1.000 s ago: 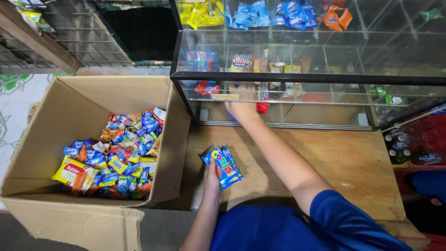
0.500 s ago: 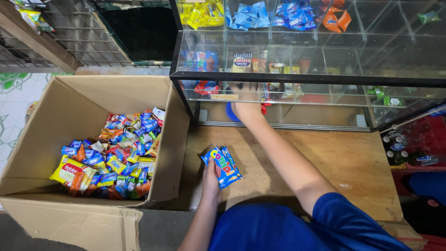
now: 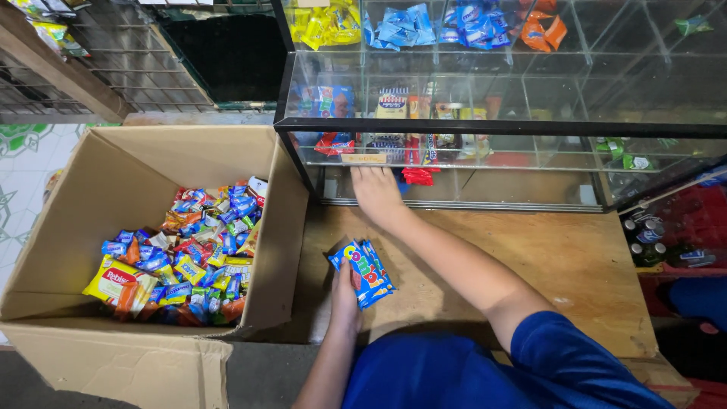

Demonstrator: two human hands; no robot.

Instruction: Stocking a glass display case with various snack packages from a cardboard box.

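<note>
Stocking of a glass display case (image 3: 485, 129) from a cardboard box (image 3: 113, 227), seen from above. At centre frame the left hand (image 3: 344, 291) holds a small stack of blue snack packets (image 3: 363, 273), fingers closed about the stack's lower left edge, the packets resting just above the bare wooden counter (image 3: 575, 257). The right hand (image 3: 376, 193) reaches up and forward to the lower shelf of the case, palm down at the shelf's open front edge; its fingers lie flat and close together, a sliver of blue showing just right of them, and whether they grip anything cannot be told. The right forearm runs diagonally from the blue sleeve (image 3: 575, 356) at lower right to the shelf, elbow bent and lifted off the counter; the left forearm rises almost straight from the bottom edge of the frame.

Progress, as a judgement: the case already carries goods, with red packets (image 3: 416, 174) on the lower shelf right of the right hand, and yellow, blue and orange packets in the compartments at the top of the frame. Much is left: the box at left holds a deep heap of mixed sweets and snack packets (image 3: 189, 250), and the stack in the left hand is not yet shelved
</note>
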